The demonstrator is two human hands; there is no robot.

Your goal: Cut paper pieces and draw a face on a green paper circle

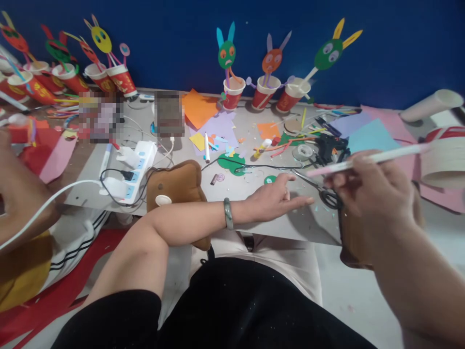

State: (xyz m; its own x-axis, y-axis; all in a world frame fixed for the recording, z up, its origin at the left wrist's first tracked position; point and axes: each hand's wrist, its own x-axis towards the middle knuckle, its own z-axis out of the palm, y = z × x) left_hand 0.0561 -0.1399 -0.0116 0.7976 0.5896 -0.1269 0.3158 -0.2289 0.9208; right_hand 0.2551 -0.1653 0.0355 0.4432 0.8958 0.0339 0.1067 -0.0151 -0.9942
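My left hand (278, 196) lies flat on the grey table (261, 228), fingers stretched toward a pair of scissors (319, 189). A green bangle (228, 213) circles that wrist. My right hand (366, 191) is raised near the camera, closed on a thin pink-and-white pen (370, 160) that points left and right. A small green paper circle (270, 180) lies just beyond my left fingers. A larger green paper shape (232, 162) sits further back.
Red paper cups with paper bunny faces (267, 89) line the blue wall. Coloured paper sheets (370, 135), scraps, a marker (206, 147), a tape roll (302, 152), a white power strip (136, 169) and a brown pouch (174, 186) cover the table. Another person's arm (18, 194) is at the left.
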